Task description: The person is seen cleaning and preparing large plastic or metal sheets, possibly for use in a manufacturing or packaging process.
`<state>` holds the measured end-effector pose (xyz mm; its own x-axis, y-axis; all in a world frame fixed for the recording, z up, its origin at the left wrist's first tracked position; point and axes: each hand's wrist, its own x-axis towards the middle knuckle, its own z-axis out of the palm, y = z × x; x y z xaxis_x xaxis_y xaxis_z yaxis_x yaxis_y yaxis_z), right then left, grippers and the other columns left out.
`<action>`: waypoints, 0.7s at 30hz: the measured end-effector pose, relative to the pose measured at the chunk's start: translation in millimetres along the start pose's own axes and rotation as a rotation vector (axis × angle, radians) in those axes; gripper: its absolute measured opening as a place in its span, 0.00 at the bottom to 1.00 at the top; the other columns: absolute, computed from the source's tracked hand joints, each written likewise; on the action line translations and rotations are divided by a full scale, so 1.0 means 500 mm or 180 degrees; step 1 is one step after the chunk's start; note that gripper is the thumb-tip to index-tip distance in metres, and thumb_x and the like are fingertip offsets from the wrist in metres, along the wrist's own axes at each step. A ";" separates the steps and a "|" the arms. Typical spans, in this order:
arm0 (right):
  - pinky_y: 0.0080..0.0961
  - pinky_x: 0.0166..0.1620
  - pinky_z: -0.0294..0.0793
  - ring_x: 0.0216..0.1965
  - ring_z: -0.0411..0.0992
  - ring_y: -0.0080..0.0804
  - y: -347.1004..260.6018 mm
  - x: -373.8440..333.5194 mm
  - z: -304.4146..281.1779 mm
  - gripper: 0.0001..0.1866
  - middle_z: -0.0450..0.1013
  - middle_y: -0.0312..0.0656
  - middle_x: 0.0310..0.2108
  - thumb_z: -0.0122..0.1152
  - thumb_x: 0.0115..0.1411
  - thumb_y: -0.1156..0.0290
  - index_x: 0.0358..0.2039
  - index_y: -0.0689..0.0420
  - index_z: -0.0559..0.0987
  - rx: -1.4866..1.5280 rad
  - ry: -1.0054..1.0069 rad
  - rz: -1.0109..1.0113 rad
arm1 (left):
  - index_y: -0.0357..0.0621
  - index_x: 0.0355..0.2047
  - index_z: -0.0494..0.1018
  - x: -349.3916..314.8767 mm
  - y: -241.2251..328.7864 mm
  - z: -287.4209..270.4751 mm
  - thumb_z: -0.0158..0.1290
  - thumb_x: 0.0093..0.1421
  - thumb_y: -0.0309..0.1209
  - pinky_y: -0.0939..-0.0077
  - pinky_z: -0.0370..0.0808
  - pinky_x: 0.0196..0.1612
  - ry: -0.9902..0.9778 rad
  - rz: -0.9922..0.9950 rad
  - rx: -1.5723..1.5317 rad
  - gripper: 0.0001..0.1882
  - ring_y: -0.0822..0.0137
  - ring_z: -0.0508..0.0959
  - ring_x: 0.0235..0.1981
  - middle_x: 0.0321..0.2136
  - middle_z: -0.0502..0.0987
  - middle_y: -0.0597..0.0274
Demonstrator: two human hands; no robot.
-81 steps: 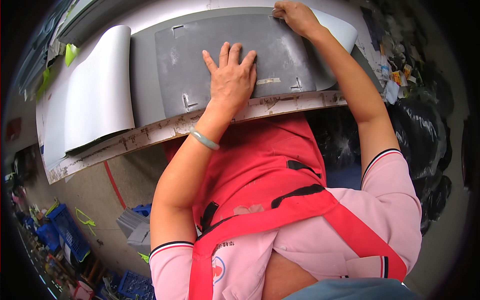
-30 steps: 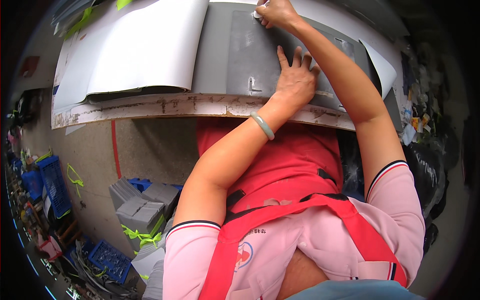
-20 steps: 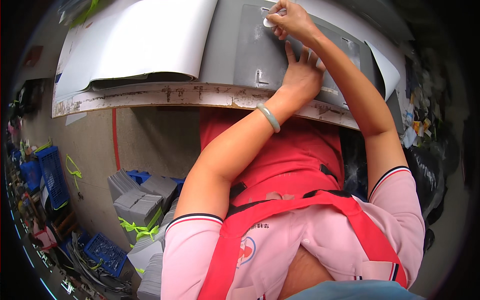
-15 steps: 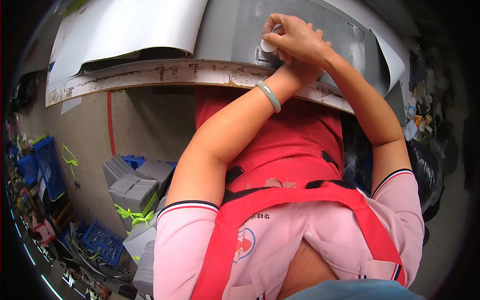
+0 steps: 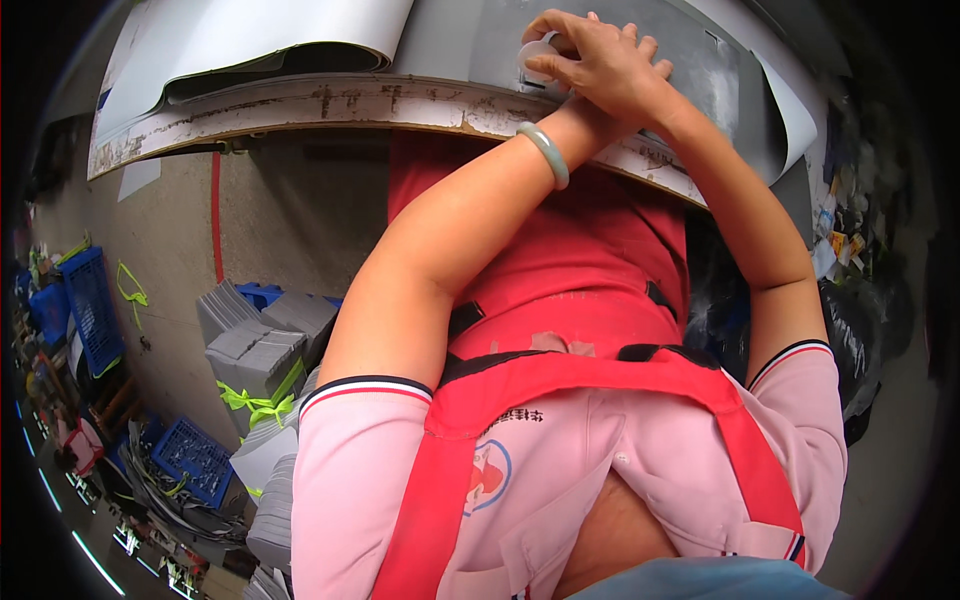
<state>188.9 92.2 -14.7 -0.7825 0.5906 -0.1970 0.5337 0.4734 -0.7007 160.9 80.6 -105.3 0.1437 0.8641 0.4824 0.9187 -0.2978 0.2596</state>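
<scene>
At the top centre of the frame, the right hand (image 5: pixel 610 68) pinches 1 round whitish disc (image 5: pixel 533 62) between thumb and forefinger, just beside the L-shaped slot (image 5: pixel 529 87) in a dark-grey, flat rectangular sheet (image 5: pixel 497 42). The left hand (image 5: pixel 593 119), mostly hidden underneath, looks open, fingertips spread. Firm, flat left-hand pressure should prevent slipping; a light, steady pinch should guide the disc best.

Grey sheet (image 5: pixel 702 85) lies flat — white disc (image 5: pixel 532 54) over it.
</scene>
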 end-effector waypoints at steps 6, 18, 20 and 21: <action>0.22 0.39 0.77 0.32 0.78 0.27 0.010 -0.010 0.023 0.10 0.81 0.39 0.30 0.62 0.65 0.66 0.39 0.60 0.81 -0.1704 0.0655 -0.1056 | 0.61 0.58 0.73 0.001 0.003 0.007 0.47 0.65 0.51 0.18 0.50 0.64 0.0066 0.0013 0.0449 0.24 0.45 0.63 0.68 0.63 0.68 0.53; 0.30 0.38 0.78 0.32 0.80 0.39 0.006 -0.017 -0.049 0.10 0.83 0.44 0.34 0.64 0.62 0.67 0.38 0.61 0.82 -0.0527 0.0506 -0.0522 | 0.52 0.54 0.76 0.002 -0.020 0.009 0.51 0.65 0.46 0.19 0.53 0.63 0.0179 -0.0321 0.0268 0.20 0.47 0.66 0.66 0.59 0.72 0.54; 0.21 0.48 0.73 0.38 0.76 0.22 0.123 -0.064 -0.128 0.13 0.81 0.35 0.35 0.65 0.66 0.61 0.42 0.58 0.84 0.0405 0.1371 0.0275 | 0.47 0.50 0.77 0.007 0.044 -0.021 0.53 0.64 0.36 0.25 0.55 0.65 0.0114 -0.0188 0.1910 0.15 0.50 0.70 0.61 0.52 0.74 0.53; 0.20 0.47 0.73 0.38 0.75 0.20 0.179 -0.097 -0.174 0.14 0.81 0.33 0.34 0.64 0.66 0.60 0.42 0.58 0.84 0.0105 0.1726 0.0356 | 0.45 0.52 0.76 0.028 0.029 -0.044 0.52 0.63 0.38 0.19 0.48 0.66 -0.0248 -0.0119 -0.0207 0.19 0.46 0.66 0.66 0.58 0.71 0.47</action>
<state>302.4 162.6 -8.1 -0.4397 0.8921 0.1038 0.5871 0.3729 -0.7185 168.2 79.4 -76.6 0.1402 0.9033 0.4054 0.8985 -0.2881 0.3312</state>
